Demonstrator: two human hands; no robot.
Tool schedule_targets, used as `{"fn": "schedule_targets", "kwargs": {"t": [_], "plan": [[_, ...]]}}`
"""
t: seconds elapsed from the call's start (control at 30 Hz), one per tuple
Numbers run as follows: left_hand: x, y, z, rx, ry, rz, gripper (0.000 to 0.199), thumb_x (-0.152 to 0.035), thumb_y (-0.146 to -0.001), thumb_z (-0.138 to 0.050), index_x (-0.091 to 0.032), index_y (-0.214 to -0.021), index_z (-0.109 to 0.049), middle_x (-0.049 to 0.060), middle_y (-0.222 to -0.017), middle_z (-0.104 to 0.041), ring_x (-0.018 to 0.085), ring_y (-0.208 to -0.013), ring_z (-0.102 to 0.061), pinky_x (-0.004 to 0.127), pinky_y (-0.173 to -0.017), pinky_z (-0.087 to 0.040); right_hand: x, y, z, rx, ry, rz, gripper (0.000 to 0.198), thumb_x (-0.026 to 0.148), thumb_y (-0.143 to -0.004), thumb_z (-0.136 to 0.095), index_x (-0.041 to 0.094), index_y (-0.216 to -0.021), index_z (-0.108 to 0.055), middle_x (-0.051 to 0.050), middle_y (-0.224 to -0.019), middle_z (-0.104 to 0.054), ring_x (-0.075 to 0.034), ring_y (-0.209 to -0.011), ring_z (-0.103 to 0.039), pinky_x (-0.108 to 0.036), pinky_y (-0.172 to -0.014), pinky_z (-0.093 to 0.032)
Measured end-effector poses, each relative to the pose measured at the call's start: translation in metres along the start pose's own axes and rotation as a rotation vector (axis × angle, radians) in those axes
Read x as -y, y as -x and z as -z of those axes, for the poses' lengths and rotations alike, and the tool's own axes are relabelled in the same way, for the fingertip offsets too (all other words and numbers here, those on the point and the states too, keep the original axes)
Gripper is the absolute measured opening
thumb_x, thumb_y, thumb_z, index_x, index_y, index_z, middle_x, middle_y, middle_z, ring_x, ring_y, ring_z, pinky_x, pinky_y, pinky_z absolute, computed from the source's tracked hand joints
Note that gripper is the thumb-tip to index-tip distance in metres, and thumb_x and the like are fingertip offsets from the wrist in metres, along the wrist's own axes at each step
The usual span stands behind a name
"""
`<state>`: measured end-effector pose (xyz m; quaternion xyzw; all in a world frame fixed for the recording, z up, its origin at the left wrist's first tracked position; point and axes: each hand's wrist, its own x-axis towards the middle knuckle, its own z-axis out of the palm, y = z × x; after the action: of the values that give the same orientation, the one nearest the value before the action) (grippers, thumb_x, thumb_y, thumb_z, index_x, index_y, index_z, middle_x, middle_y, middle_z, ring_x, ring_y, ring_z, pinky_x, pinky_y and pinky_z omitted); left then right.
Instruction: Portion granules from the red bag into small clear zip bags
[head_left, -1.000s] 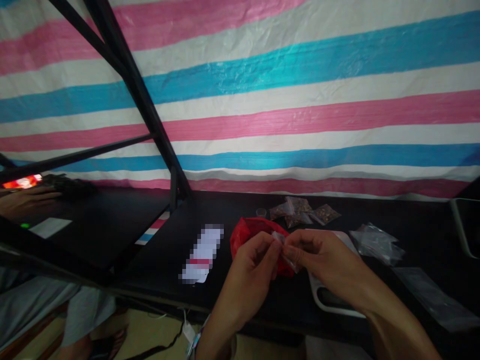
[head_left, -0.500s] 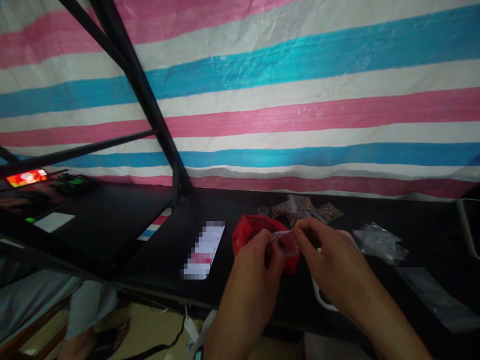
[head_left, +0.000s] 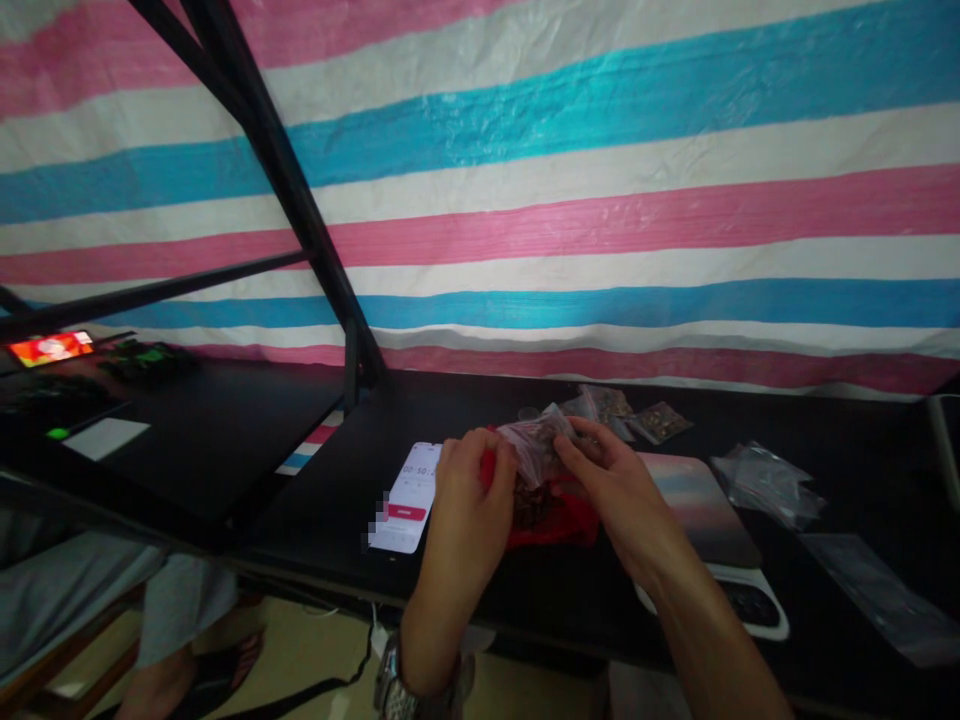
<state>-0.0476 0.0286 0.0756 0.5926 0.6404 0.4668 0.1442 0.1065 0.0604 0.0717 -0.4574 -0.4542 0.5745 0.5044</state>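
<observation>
Pinching a small clear bag (head_left: 534,442) between them, two bare hands meet above a black bench (head_left: 315,525): the left hand (head_left: 478,468) grips one edge, the right hand (head_left: 604,465) the other, both with fingers closed. The clear bag is over an open red bag (head_left: 574,520) with dark brown bits inside; how full the clear one is cannot be told. Behind, several small bags (head_left: 661,422) of brown bits seem finished. Apparently empty clear bags (head_left: 769,485) lie at right, so work looks partly done, with bits and bags remaining.
</observation>
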Motion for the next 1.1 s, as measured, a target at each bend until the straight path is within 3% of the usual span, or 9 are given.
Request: {"fn": "schedule_targets", "kwargs": {"t": [0.1,0.17,0.23,0.37,0.5,0.67,0.87,1.1], "plan": [[0.012,0.001,-0.004,-0.145,-0.282,0.091,0.008,-0.027,-0.095,-0.066,-0.022,-0.099,-0.070,0.011,-0.109,-0.064,0.033,-0.108,-0.057,0.051,-0.097,-0.048,-0.013,-0.012,-0.001,-0.170,0.185,0.144,0.047,0.041,-0.078,-0.077,0.019,-0.119,-0.065,-0.012,-0.114,-0.079,-0.029,-0.094,-0.077,-0.046,-0.086,-0.063],[0.018,0.004,-0.007,-0.161,-0.345,0.155,0.032,-0.023,-0.089,-0.074,-0.020,-0.120,-0.068,0.016,-0.126,-0.055,0.036,-0.118,-0.056,0.054,-0.099,-0.050,-0.019,-0.018,0.001,-0.255,0.337,0.255,0.039,0.034,-0.078,-0.072,0.020,-0.114,-0.067,-0.013,-0.113,-0.079,-0.032,-0.104,-0.075,-0.051,-0.097,-0.058],[0.023,0.006,-0.007,-0.097,-0.291,0.170,0.045,-0.013,-0.089,-0.070,-0.019,-0.132,-0.062,0.016,-0.129,-0.051,0.033,-0.116,-0.058,0.052,-0.099,-0.052,-0.023,-0.020,0.001,-0.263,0.446,0.338,0.035,0.031,-0.079,-0.066,0.021,-0.112,-0.068,-0.012,-0.112,-0.079,-0.034,-0.106,-0.075,-0.054,-0.101,-0.056],[0.030,0.005,-0.002,-0.017,-0.074,0.138,0.037,-0.003,-0.092,-0.053,-0.019,-0.123,-0.062,0.011,-0.115,-0.060,0.026,-0.104,-0.064,0.046,-0.099,-0.052,-0.021,-0.018,-0.002,-0.136,0.536,0.431,0.032,0.028,-0.082,-0.062,0.024,-0.113,-0.069,-0.009,-0.114,-0.080,-0.030,-0.105,-0.076,-0.050,-0.099,-0.056],[0.034,0.002,0.002,-0.051,0.137,0.143,0.031,-0.011,-0.091,-0.055,-0.020,-0.119,-0.061,0.010,-0.117,-0.067,0.027,-0.111,-0.064,0.048,-0.104,-0.050,-0.015,-0.014,-0.005,-0.082,0.537,0.421,0.026,0.029,-0.085,-0.061,0.025,-0.108,-0.072,-0.008,-0.111,-0.080,-0.029,-0.101,-0.076,-0.047,-0.096,-0.057],[0.034,0.002,0.007,0.009,0.422,0.189,0.030,-0.021,-0.089,-0.058,-0.022,-0.118,-0.061,0.007,-0.116,-0.069,0.024,-0.104,-0.069,0.043,-0.097,-0.054,-0.011,-0.010,-0.007,-0.087,0.471,0.391,0.021,0.031,-0.090,-0.058,0.025,-0.102,-0.075,-0.006,-0.103,-0.081,-0.027,-0.098,-0.077,-0.044,-0.093,-0.059],[0.035,0.001,0.010,0.017,0.484,0.261,0.032,-0.027,-0.085,-0.062,-0.021,-0.117,-0.063,0.006,-0.113,-0.071,0.022,-0.098,-0.071,0.038,-0.090,-0.057,-0.008,-0.009,-0.009,-0.120,0.470,0.427,0.023,0.035,-0.092,-0.061,0.024,-0.103,-0.079,-0.006,-0.104,-0.083,-0.026,-0.097,-0.078,-0.042,-0.093,-0.059],[0.044,0.001,0.003,-0.019,0.311,0.174,0.026,-0.023,-0.090,-0.061,-0.021,-0.115,-0.065,0.008,-0.115,-0.071,0.022,-0.104,-0.069,0.040,-0.096,-0.055,-0.006,-0.008,-0.010,-0.160,0.517,0.428,0.024,0.035,-0.093,-0.062,0.026,-0.105,-0.080,-0.006,-0.104,-0.084,-0.026,-0.095,-0.079,-0.042,-0.091,-0.060]]}}
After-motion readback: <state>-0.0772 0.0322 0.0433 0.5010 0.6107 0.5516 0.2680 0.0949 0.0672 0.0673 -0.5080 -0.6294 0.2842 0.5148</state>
